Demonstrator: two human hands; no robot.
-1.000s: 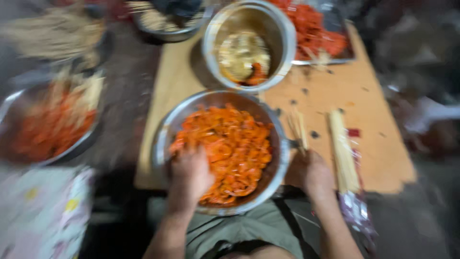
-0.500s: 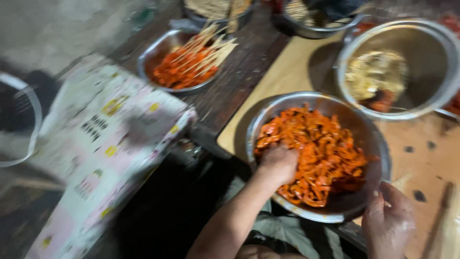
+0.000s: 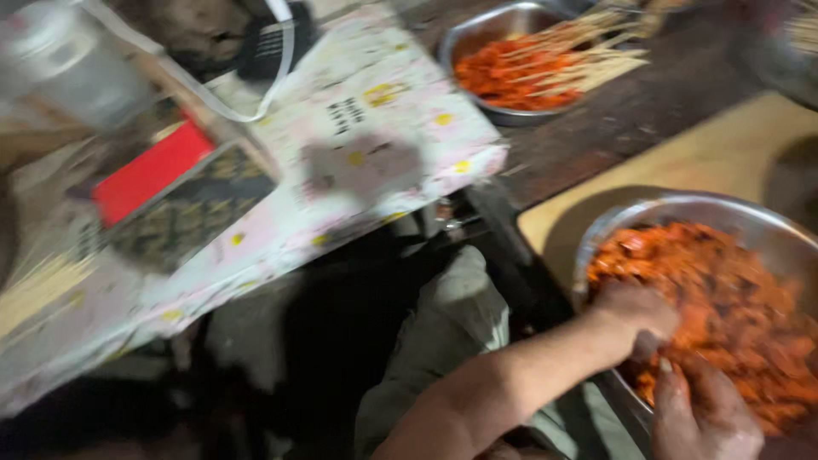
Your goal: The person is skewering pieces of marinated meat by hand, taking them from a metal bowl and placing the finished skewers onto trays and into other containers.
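Note:
A large metal bowl (image 3: 596,243) full of orange-red sauced food pieces (image 3: 724,315) sits at the right edge of the head view, on a pale wooden board (image 3: 724,153). My left hand (image 3: 635,311) is pushed into the pieces at the bowl's near left side, knuckles curled and fingertips buried. My right hand (image 3: 703,413) comes up from the bottom edge, its fingers pointing at the left hand and touching the food just below it. The frame is blurred, so neither grip is readable.
A smaller metal bowl (image 3: 528,68) of red pieces with wooden skewers stands at the back on a dark table (image 3: 648,111). To the left are a pink patterned cloth surface (image 3: 366,145), a red flat object (image 3: 153,170) and a clear plastic container (image 3: 68,68).
The view has swung left, so the big bowl now sits at the right edge. My left hand stays in the food. My right hand has moved in from the bowl's rim to beside the left hand.

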